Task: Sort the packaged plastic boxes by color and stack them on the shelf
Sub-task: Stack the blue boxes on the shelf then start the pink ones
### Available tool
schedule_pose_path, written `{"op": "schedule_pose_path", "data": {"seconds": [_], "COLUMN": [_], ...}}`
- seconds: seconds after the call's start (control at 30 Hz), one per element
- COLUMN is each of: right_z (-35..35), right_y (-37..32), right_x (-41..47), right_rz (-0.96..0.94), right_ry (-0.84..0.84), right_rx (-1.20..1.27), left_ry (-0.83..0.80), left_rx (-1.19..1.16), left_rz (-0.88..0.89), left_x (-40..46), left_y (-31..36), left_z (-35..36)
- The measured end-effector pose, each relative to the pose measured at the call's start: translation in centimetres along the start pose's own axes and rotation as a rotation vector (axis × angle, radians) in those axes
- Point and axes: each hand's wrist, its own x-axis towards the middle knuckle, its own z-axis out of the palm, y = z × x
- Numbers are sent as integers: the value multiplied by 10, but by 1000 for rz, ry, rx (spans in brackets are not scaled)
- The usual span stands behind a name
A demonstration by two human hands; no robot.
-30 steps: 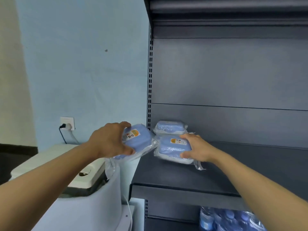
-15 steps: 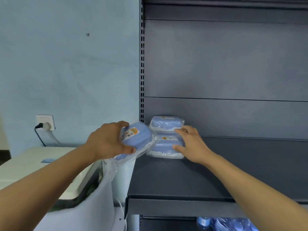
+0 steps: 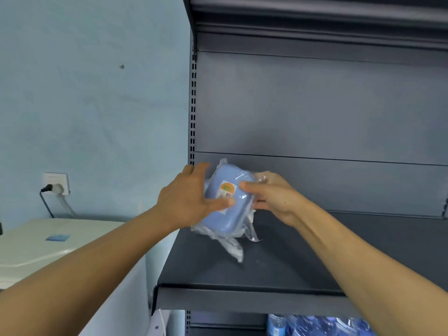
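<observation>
A light blue plastic box (image 3: 226,204) in clear wrapping with an orange label is tilted above the left end of the dark grey shelf (image 3: 254,263). My left hand (image 3: 186,197) grips its left side, thumb across the front. My right hand (image 3: 271,192) pinches its right edge with thumb on top and fingers behind. Loose wrapping hangs below the box. The two blue boxes stacked on the shelf earlier are hidden behind this box and my hands.
The shelf's back panel (image 3: 315,117) rises behind. A white appliance (image 3: 48,241) stands left of the shelf, below a wall socket (image 3: 57,184) with a plug. Water bottles (image 3: 315,326) sit on the lower shelf.
My left hand carried the blue box rightwards over the shelf, in front of the stacked boxes. My right hand left the stack and took hold of the box's right edge.
</observation>
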Motion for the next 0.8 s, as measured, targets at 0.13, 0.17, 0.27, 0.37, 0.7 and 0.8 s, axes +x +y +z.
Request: {"op": "schedule_pose_path", "data": {"seconds": [0.13, 0.17, 0.27, 0.37, 0.7, 0.8], "right_z": [-15, -13, -6, 1, -10, -20], "right_y": [-16, -19, -22, -12, 26, 39], "right_x": [-3, -3, -1, -8, 40, 63], "right_rz": [-91, -111, -120, -196, -138, -72], "right_ry": [-166, -161, 96, 270, -53, -144], "right_rx": [43, 43, -108, -407, -734, -731], "left_ry": [-129, -182, -163, 10, -92, -74], "left_rx": [-550, -661, -840, -946, -879, -752], "left_rz": [-73, -106, -232, -443, -668, -619], "left_x": [9, 11, 17, 26, 32, 34], "left_y": [12, 14, 15, 8, -30, -53], "left_z": [-18, -20, -14, -2, 18, 26]}}
